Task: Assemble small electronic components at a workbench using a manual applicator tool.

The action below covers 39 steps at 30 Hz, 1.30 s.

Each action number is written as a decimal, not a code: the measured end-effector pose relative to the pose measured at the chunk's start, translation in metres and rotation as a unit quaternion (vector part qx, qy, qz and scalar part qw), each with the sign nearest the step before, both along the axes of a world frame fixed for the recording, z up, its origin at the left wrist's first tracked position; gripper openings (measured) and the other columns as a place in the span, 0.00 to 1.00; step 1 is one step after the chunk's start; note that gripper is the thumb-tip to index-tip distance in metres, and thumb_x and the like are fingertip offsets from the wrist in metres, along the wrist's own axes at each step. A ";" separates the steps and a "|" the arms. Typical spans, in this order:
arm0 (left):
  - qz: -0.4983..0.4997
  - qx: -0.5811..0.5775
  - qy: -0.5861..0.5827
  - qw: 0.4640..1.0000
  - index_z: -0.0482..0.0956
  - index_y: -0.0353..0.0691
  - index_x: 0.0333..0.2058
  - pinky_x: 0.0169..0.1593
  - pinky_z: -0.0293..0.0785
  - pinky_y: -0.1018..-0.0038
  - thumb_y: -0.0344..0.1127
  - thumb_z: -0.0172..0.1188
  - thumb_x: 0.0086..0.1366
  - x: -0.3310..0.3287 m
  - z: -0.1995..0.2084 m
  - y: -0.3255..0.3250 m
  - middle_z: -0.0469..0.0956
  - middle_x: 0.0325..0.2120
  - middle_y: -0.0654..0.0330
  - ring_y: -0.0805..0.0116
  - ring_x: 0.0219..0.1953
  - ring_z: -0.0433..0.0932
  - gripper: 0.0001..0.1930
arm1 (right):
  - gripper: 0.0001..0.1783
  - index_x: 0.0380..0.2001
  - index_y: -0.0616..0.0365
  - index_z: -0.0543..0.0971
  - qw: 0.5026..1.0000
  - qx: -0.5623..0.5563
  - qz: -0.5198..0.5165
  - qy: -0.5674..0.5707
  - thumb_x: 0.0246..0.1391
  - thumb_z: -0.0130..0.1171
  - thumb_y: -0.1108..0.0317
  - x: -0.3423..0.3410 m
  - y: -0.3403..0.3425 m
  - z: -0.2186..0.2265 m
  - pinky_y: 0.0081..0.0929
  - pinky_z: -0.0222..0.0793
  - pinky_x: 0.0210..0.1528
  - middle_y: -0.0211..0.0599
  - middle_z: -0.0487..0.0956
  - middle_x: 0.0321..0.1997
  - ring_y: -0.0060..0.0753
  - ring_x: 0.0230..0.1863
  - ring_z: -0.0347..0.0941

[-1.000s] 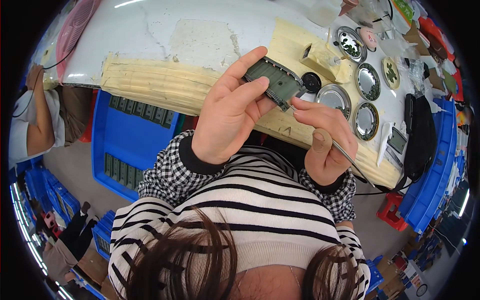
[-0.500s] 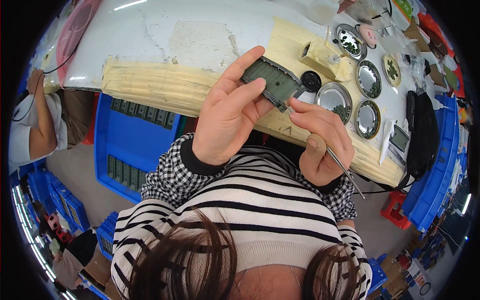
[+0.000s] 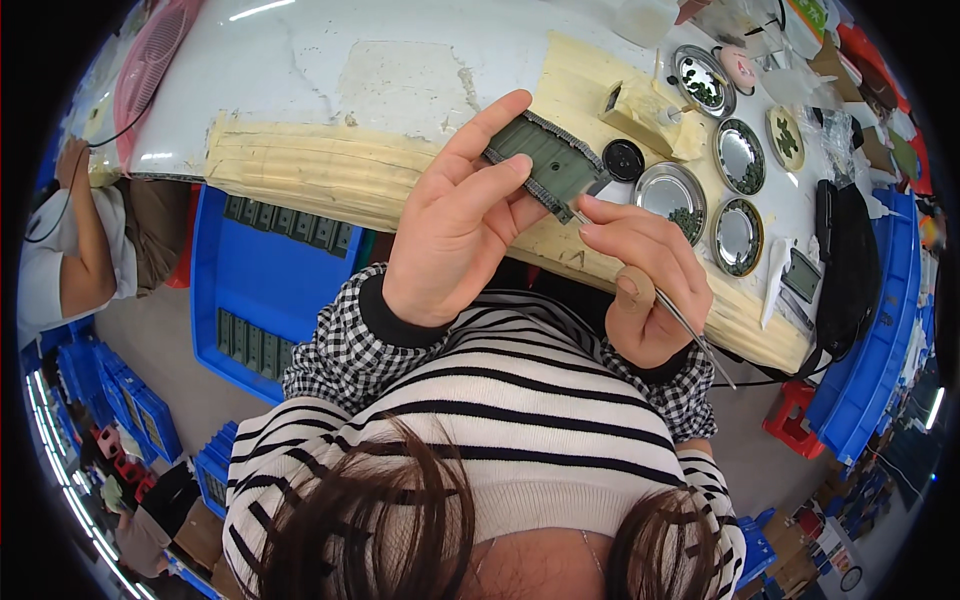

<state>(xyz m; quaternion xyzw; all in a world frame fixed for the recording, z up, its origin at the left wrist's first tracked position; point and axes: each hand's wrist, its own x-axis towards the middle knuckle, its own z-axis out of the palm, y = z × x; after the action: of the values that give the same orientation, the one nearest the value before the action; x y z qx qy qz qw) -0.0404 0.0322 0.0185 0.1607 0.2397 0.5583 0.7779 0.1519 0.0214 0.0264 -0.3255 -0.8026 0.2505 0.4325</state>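
Observation:
My left hand point(image 3: 440, 235) is closed round a dark green plastic model tank hull point(image 3: 548, 160), a flat plate with a small dark hole and ribbed tracks along its two long edges. The thumb presses on its face while the index finger stretches along the far end. In my right hand point(image 3: 655, 270) is a slim metal tool point(image 3: 690, 325), gripped between thumb and fingers, its thin rear end sticking out to the lower right. The tool's front end meets the hull's near right corner; its tip is too small to make out. A brown covering wraps one fingertip.
Right of the hull are a black round cap point(image 3: 623, 160), a tape-covered block point(image 3: 655, 120) and metal dishes point(image 3: 670, 190) of small green parts. Below the table edge at left, a blue tray point(image 3: 275, 285) holds rows of green pieces. Another person's arm point(image 3: 90, 230) is at far left.
My right hand has shifted very slightly to the right, and the tool's rear end has swung a little the same way. The left hand and hull stay almost still.

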 end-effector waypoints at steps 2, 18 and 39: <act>0.003 -0.006 0.032 0.999 0.56 0.33 0.67 0.62 0.72 0.63 0.25 0.47 0.72 0.002 0.002 -0.001 0.72 0.55 0.50 0.62 0.56 0.75 0.26 | 0.13 0.44 0.68 0.80 0.999 -0.011 0.008 0.037 0.60 0.59 0.71 0.000 0.001 0.002 0.33 0.77 0.48 0.52 0.81 0.45 0.44 0.45 0.80; -0.291 -0.006 -0.019 0.956 0.59 0.33 0.66 0.57 0.77 0.66 0.42 0.41 0.76 -0.036 0.025 0.009 0.74 0.53 0.47 0.59 0.53 0.79 0.26 | 0.21 0.41 0.59 0.83 0.994 0.066 -0.063 -0.064 0.38 0.72 0.77 -0.005 0.016 0.018 0.42 0.76 0.53 0.40 0.84 0.38 0.41 0.42 0.81; -0.454 0.075 0.133 0.878 0.68 0.27 0.54 0.37 0.80 0.73 0.60 0.37 0.74 -0.046 0.014 0.021 0.81 0.29 0.48 0.61 0.28 0.82 0.34 | 0.16 0.39 0.61 0.83 0.996 -0.024 -0.084 0.004 0.43 0.72 0.76 -0.003 0.003 0.016 0.36 0.75 0.52 0.41 0.82 0.30 0.38 0.33 0.79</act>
<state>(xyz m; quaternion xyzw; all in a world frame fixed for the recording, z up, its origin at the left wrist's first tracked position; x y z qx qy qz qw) -0.0861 0.0532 0.0326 0.3825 0.1991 0.1337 0.8923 0.1494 0.0248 0.0421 -0.4014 -0.7645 0.2332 0.4472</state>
